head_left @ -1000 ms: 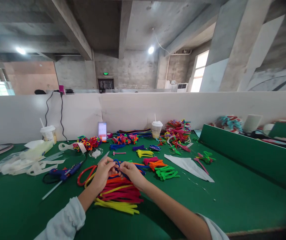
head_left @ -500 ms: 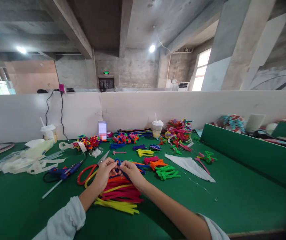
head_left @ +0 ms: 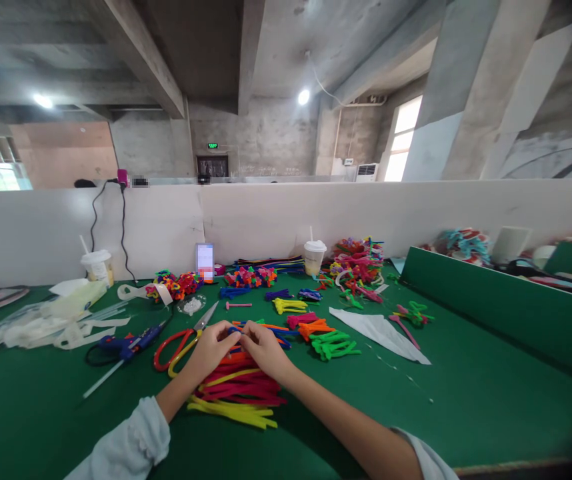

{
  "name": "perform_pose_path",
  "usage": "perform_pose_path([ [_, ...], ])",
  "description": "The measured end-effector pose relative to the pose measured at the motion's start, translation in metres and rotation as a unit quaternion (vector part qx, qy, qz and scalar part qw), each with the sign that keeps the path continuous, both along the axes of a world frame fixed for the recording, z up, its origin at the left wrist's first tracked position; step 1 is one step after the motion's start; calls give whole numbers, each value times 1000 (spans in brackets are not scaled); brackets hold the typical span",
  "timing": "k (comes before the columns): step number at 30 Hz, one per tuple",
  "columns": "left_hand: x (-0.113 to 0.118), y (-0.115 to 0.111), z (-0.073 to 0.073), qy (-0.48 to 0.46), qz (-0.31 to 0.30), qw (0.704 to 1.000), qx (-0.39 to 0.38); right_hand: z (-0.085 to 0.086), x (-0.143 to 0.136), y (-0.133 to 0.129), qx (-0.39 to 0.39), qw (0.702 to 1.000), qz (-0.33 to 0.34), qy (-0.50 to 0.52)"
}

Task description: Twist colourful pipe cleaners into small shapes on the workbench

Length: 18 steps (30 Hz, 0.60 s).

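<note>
My left hand (head_left: 215, 348) and my right hand (head_left: 262, 347) meet fingertip to fingertip above the near middle of the table. Both are closed on a blue pipe cleaner (head_left: 237, 329), mostly hidden by the fingers. Beneath the hands lie red pipe cleaners (head_left: 246, 387) and yellow ones (head_left: 236, 412) in loose bundles. Red-handled scissors (head_left: 173, 347) rest beside my left hand with the blades pointing away. Orange bent pieces (head_left: 316, 328) and green bent pieces (head_left: 335, 345) lie beyond my right hand.
A blue glue gun (head_left: 131, 343) lies at left, near plastic bags (head_left: 41, 328). Lidded cups (head_left: 315, 257) and a phone (head_left: 205, 260) stand along the white partition (head_left: 266, 213). White paper (head_left: 379, 333) and a green divider (head_left: 496, 307) are at right.
My fingertips have drawn together over the blue pipe cleaner, and the small loop that stood above them no longer shows. Objects on the table have stayed put.
</note>
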State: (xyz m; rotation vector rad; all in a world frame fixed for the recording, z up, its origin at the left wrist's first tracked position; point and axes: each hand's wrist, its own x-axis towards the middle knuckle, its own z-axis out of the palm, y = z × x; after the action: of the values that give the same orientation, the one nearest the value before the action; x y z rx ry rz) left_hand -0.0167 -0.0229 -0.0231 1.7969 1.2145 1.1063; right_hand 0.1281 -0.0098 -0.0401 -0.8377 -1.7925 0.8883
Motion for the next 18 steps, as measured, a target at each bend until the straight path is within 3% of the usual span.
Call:
perform_pose_path([
  [6,-1,-2,2,63,-4,997,41,3,3,-8,185,973,-43,-129],
  [9,-2,1,-1,35,-26,999,13,2,3,-7,198,969,-63,-136],
  [11,-2,1,-2,20,-21,1000,8,2,3,-5,130,986,-44,-96],
  [13,-1,-2,0,19,-6,1000,17,2,4,-2,12,999,21,-28],
  [16,0,-6,3,38,9,998,50,3,5,3,-153,976,132,78],
  [18,1,-8,5,56,15,995,78,2,6,5,-209,955,169,123],
])
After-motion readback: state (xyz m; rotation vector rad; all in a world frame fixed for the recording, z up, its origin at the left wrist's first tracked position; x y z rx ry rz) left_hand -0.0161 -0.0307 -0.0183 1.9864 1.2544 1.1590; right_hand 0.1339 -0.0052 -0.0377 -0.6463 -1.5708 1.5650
